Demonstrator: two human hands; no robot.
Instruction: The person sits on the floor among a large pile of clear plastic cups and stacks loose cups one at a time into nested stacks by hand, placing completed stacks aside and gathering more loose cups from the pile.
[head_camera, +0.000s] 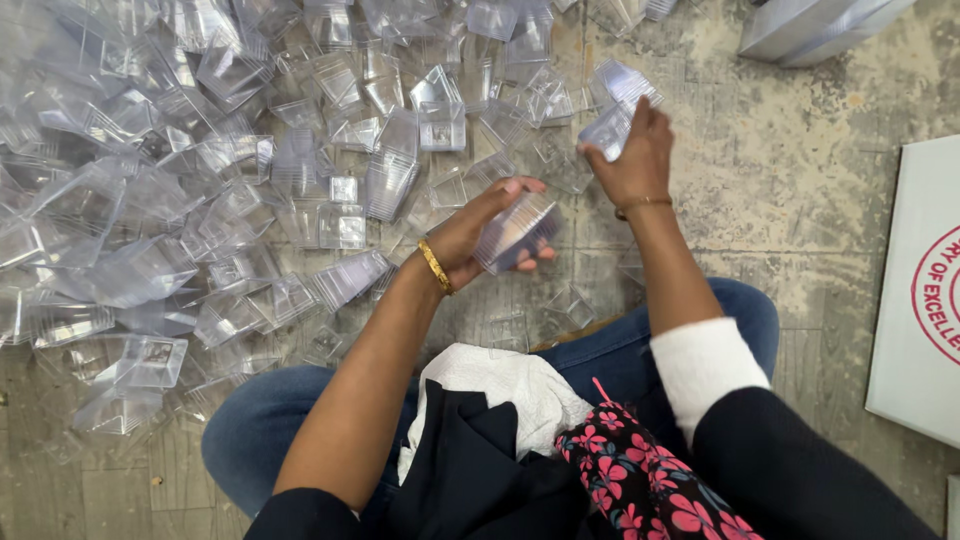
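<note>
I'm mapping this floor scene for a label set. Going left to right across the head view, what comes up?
Heap of clear plastic square cups → left hand holding a stack of clear cups → right hand gripping another clear cup stack → white printed board.

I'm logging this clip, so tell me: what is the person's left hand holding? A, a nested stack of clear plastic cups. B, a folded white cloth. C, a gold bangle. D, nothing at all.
A: the left hand curls around a short nested stack of clear plastic cups, held on its side above the floor.
</note>
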